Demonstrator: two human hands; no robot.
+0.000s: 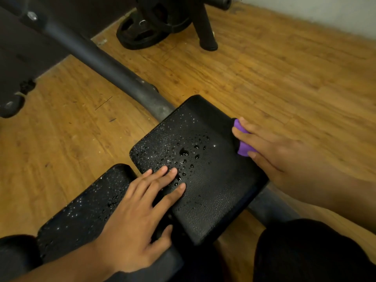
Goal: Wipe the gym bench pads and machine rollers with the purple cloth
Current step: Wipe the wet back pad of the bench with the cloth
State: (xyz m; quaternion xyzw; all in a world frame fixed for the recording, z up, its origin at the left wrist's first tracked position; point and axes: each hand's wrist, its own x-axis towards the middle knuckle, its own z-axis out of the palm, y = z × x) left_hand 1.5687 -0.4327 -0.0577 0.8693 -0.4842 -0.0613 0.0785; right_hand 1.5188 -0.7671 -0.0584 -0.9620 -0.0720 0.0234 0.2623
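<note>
2 wet pads (203, 169); right hand (272, 151) apparently grips cloth (243, 148).

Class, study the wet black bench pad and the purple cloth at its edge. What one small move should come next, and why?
Probably the right hand should draw the purple cloth leftward across the black textured bench pad: the cloth sits only at the pad's right edge, while water droplets bead over its middle. The left hand, flat there, may need lifting.

A gym: a black bench pad (213, 190) lies under the fingers (162, 174) of the left hand (132, 220); beyond them runs a grey steel frame tube (97, 60), and farther on a weight plate (140, 35) sits on the plank floor (274, 78).
</note>
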